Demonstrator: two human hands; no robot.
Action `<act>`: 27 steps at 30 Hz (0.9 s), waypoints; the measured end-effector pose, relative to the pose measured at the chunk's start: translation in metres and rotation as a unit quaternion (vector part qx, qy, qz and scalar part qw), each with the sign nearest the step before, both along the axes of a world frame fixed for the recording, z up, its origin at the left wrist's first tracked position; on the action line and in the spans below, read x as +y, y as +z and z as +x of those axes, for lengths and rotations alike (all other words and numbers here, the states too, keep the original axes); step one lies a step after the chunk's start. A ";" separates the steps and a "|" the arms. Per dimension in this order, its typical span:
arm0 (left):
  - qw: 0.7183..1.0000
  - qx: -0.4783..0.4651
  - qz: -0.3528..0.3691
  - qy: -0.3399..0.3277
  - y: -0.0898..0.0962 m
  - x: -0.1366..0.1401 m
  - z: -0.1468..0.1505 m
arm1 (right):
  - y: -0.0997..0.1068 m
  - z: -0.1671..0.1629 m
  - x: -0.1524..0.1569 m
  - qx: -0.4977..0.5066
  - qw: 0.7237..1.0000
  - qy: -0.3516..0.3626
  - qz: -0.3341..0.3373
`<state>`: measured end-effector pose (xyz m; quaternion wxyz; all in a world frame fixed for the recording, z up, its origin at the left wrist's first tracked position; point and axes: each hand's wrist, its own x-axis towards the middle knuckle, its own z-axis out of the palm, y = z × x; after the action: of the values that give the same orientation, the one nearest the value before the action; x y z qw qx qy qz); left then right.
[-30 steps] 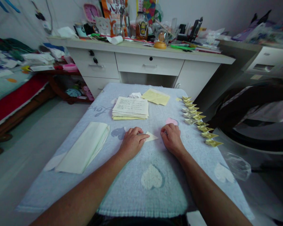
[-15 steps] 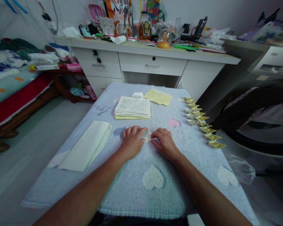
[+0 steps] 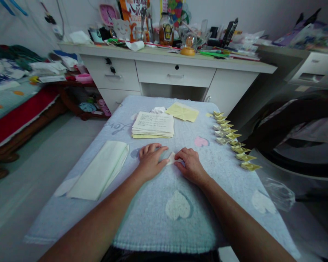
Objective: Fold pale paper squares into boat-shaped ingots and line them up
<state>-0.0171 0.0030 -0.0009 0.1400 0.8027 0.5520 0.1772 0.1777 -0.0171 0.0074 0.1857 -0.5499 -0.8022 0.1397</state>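
A small folded piece of pale paper (image 3: 171,158) lies on the cloth between my hands. My right hand (image 3: 190,163) pinches its right side between thumb and fingers. To the left, my left hand (image 3: 151,160) has its fingers spread, with the thumb tip at the paper's left edge. Beyond them sits a stack of handwritten sheets (image 3: 153,123), yellowish at the bottom. Behind it on the right is a creased yellow sheet (image 3: 183,111). Several folded paper boats (image 3: 246,157) stand in rows along the table's right edge.
The table wears a light blue cloth (image 3: 150,225) with heart prints. A folded pale green-white sheet (image 3: 101,169) lies at its left. Behind stands a cluttered white desk (image 3: 177,74); a washing machine (image 3: 314,72) is at the right, a bed (image 3: 13,98) at the left.
My left hand has shifted slightly left, its fingers lifting away from the paper and the gap to the thumb widening. My right hand keeps its hold. The view has moved a little.
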 end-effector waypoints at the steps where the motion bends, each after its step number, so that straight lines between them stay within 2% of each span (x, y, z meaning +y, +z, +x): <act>1: 1.000 0.001 0.014 0.016 -0.001 0.000 0.003 | 0.000 0.000 0.000 0.001 1.000 -0.001 0.000; 3: 0.999 0.016 0.031 0.024 -0.004 0.000 0.009 | 0.000 -0.001 0.000 0.002 1.000 -0.001 0.000; 8: 0.999 0.042 0.022 0.006 -0.007 0.000 0.011 | 0.000 0.002 0.000 0.011 1.000 0.008 -0.008; 11: 0.999 0.028 0.025 -0.019 -0.007 0.000 0.007 | 0.000 0.007 0.000 0.037 0.999 0.008 -0.010; 17: 0.997 -0.010 0.036 -0.065 -0.005 -0.003 0.003 | 0.001 0.019 -0.001 0.028 0.998 -0.063 0.005; 27: 0.993 -0.080 0.033 -0.074 -0.002 0.000 0.005 | -0.004 0.023 0.003 0.016 0.999 -0.048 -0.002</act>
<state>-0.0122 0.0034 -0.0034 0.1698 0.8288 0.4718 0.2483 0.2008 -0.0142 0.0037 0.2038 -0.5857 -0.7718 0.1407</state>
